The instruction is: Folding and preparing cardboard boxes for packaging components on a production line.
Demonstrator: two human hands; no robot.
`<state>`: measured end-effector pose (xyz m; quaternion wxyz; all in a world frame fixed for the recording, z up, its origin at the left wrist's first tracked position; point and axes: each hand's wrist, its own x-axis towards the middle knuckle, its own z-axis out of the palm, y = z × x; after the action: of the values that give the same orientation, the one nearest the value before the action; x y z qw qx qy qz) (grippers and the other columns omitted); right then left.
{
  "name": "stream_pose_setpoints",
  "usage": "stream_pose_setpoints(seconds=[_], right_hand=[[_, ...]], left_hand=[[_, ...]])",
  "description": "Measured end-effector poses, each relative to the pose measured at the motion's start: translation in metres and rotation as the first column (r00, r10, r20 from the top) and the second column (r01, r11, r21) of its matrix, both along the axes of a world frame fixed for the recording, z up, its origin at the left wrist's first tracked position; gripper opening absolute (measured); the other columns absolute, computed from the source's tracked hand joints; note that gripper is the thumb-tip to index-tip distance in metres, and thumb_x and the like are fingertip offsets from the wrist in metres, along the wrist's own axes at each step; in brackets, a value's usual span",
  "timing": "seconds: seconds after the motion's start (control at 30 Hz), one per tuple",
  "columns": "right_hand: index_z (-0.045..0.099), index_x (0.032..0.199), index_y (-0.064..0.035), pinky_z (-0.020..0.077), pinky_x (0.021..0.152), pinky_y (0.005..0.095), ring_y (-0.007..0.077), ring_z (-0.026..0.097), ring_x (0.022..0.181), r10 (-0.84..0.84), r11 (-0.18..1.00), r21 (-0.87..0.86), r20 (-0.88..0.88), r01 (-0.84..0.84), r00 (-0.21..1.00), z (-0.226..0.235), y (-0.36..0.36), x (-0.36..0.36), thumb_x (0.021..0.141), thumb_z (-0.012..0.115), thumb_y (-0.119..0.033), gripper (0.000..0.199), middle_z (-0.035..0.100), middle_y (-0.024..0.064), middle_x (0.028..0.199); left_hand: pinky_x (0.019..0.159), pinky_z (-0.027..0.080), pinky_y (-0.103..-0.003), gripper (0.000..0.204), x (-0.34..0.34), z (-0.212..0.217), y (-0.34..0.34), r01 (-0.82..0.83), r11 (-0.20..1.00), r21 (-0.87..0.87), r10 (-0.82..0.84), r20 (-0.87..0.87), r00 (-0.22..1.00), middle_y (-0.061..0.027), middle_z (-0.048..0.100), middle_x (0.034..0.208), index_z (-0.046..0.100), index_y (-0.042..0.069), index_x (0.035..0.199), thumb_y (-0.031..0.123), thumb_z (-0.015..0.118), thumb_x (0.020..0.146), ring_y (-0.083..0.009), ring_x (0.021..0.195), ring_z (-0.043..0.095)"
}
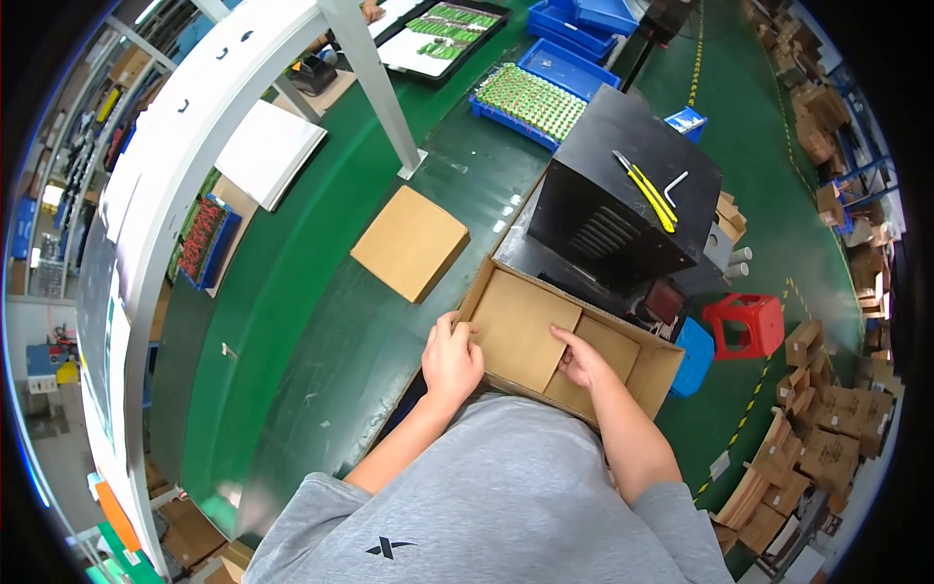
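Observation:
An open brown carton (pixel 664 375) stands just in front of my body. Inside its left part lies a closed flat-topped cardboard box (pixel 520 326); the right part shows bare cardboard. My left hand (pixel 453 358) curls its fingers over the carton's left wall, beside the inner box. Down in the carton, my right hand (pixel 582 362) grips the inner box's right edge, thumb on top and fingers at its side. Another closed brown box (pixel 411 241) sits on the green work surface beyond my left hand.
Behind the carton stands a black metal machine (pixel 623 185) with a yellow utility knife (pixel 652 198) and a hex key (pixel 675 183) on top. Farther off is a blue tray of small green parts (pixel 530 102). A grey post (pixel 375 88) rises at the left. A red stool (pixel 744 326) stands right.

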<state>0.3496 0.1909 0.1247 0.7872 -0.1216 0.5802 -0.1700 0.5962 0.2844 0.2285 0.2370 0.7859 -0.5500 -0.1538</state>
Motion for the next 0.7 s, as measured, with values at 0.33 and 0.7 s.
stream_pose_setpoints(seconds=[0.33, 0.7], right_hand=[[0.055, 0.136, -0.0066, 0.0446, 0.105, 0.0401, 0.0261, 0.057, 0.121, 0.06, 0.997, -0.059, 0.053, -0.057, 0.997, 0.007, -0.004, 0.009, 0.084, 0.079, -0.032, 0.062, 0.062, 0.0101, 0.131], [0.056, 0.136, -0.0068, 0.0438, 0.105, 0.0395, 0.0248, 0.056, 0.123, 0.058, 0.996, -0.06, -0.006, -0.058, 0.998, -0.008, 0.0, 0.007, 0.081, 0.083, -0.035, 0.068, 0.062, 0.0095, 0.131]], left_hand=[[0.087, 0.052, -0.045, 0.018, 0.0, -0.001, -0.005, -0.016, 0.998, -0.064, 0.016, 0.001, 1.0, -0.0178, 0.06, 0.12, 0.069, 0.008, 0.094, 0.005, 0.062, 0.078, -0.0365, 0.105, 0.062], [0.092, 0.051, -0.044, 0.04, -0.001, 0.003, -0.003, -0.034, 0.998, -0.053, 0.033, -0.02, 0.999, -0.0167, 0.06, 0.121, 0.064, 0.008, 0.119, 0.003, 0.06, 0.079, -0.0354, 0.108, 0.06]])
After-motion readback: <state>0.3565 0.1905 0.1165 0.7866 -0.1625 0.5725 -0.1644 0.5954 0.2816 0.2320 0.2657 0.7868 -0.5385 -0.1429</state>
